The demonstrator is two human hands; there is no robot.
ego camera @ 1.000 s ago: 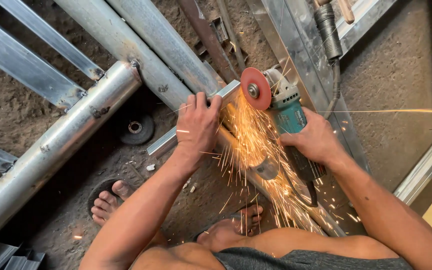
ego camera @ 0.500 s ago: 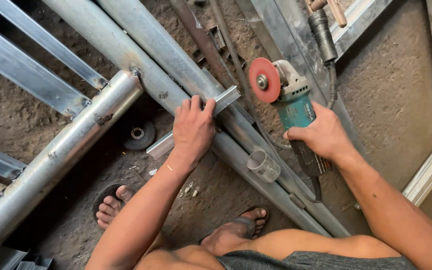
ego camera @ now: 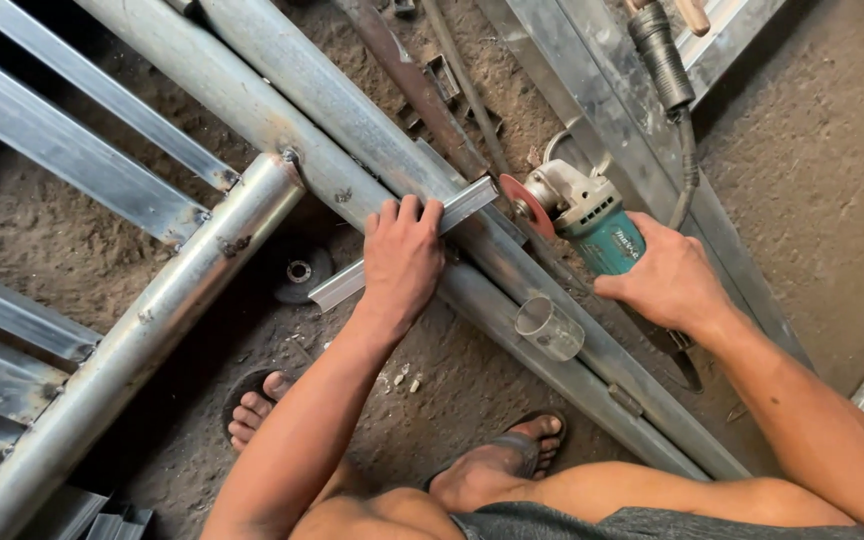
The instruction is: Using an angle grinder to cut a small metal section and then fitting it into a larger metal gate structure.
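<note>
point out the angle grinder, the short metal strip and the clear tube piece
angle grinder [ego camera: 597,228], head view, on its teal body
short metal strip [ego camera: 337,285], head view, on its lower end
clear tube piece [ego camera: 549,328], head view, on its side wall

Metal fabrication workshop: welded steel pipes [ego camera: 282,70] and bars lie on a dirt floor [ego camera: 812,150]; teal angle grinder [ego camera: 582,215] present.
</note>
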